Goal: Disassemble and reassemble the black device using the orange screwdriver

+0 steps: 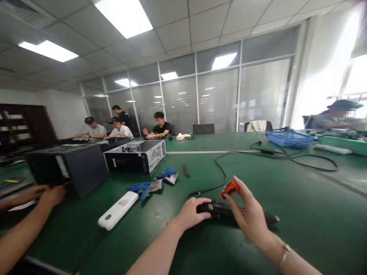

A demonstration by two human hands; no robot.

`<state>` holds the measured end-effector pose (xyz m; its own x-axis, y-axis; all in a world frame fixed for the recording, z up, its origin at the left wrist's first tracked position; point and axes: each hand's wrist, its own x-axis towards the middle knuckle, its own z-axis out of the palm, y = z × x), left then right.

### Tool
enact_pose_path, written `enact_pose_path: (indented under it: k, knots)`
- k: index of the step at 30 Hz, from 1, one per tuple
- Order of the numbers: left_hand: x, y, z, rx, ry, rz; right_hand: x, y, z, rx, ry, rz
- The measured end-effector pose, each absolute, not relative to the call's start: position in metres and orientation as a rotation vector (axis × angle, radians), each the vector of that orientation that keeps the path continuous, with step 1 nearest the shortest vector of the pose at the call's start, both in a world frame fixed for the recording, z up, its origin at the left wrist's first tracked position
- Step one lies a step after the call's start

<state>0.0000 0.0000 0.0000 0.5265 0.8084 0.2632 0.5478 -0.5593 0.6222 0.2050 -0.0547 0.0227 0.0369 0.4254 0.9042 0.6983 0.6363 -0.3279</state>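
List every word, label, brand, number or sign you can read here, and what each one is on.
No text can be read anywhere.
Black tool: pale mark, too blurred to read.
Orange piece: no legible text.
White box: grey patch on top, too blurred to read.
Open computer case: white patch on its dark panel, too small to read.

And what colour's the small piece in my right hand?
The small piece in your right hand is mostly orange; see the head view.

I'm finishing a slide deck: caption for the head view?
Left hand holding a black tool, right hand pinching an orange piece, over a green table.
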Motion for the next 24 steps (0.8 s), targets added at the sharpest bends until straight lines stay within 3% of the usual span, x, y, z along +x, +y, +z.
enact_pose_path:
  k: [6, 24]
  knots:
    - [0.001, 0.001, -0.002, 2.271, 1.113, 0.758, 0.201, -0.037, 0.057, -1.081, -1.664, -0.196]
    - [-0.001, 0.004, -0.004, 2.263, 1.075, 0.778, 0.192, -0.030, 0.038, -1.084, -1.679, -0.197]
